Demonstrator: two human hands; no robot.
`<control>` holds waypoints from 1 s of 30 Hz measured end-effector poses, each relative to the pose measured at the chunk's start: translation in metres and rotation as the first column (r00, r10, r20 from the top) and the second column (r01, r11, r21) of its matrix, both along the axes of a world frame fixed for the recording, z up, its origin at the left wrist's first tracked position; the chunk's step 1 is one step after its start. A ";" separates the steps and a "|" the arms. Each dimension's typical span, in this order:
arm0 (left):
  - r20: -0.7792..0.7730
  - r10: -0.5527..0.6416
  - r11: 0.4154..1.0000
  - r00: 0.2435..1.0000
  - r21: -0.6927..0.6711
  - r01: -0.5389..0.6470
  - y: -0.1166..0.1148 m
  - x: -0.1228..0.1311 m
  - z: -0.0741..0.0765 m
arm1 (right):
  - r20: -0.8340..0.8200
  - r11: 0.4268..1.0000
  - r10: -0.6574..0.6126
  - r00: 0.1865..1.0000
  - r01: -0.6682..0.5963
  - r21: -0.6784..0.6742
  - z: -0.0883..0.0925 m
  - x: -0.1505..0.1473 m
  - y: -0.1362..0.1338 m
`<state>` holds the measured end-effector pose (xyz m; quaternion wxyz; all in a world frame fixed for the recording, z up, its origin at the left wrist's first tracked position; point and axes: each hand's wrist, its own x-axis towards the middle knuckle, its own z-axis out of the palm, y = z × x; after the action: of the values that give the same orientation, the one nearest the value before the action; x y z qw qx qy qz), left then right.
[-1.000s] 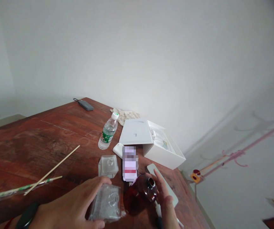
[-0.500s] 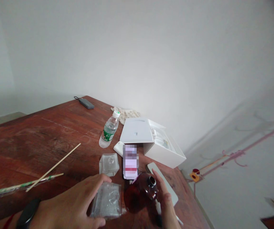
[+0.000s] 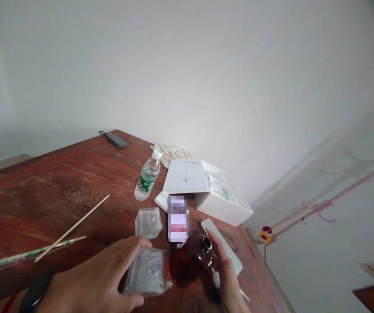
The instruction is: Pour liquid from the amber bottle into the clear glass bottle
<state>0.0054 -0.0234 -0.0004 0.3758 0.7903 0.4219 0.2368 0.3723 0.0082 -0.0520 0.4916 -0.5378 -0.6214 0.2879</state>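
My left hand (image 3: 105,274), a dark band on its wrist, curls its fingers and thumb around the left side of a clear square container (image 3: 147,271). Just behind stands a second clear container (image 3: 148,222). My right hand (image 3: 226,271) is at the right side of a brown, open-necked bottle (image 3: 190,261), its fingers extended beside the neck; its palm side is partly hidden, and contact with the bottle is unclear. A white and black dropper-like piece (image 3: 216,282) lies between bottle and hand. A phone (image 3: 178,221) with a blurred screen rests behind the bottle.
A water bottle (image 3: 147,176) stands beyond the containers, near an open white box (image 3: 222,208). Wooden sticks (image 3: 76,224) lie at left, partly in a wrapper. A pale flat object (image 3: 230,250) is right of my right hand. A grey device (image 3: 117,140) lies far back.
The whole view has shifted very slightly. Both hands keep nearly the same positions beside the container and the brown bottle.
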 end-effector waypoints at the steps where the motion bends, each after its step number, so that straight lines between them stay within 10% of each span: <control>1: -0.009 0.012 1.000 1.000 0.002 -0.012 0.000 0.000 -0.001 | -0.014 1.000 0.009 1.000 -0.010 -0.020 -0.002 0.002 -0.002; 12: -0.088 0.049 0.998 0.995 0.043 -0.045 0.000 -0.004 -0.017 | 0.101 0.990 -0.135 0.986 0.138 -0.024 0.030 -0.005 -0.003; 30: -0.087 0.065 0.997 0.994 0.056 -0.060 -0.002 -0.006 -0.021 | -0.040 0.973 -0.227 0.973 0.229 0.038 0.021 0.013 0.007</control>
<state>-0.0006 -0.0259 -0.0219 0.3279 0.7963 0.4562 0.2244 0.3854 0.0154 -0.0307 0.5438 -0.5899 -0.5526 0.2259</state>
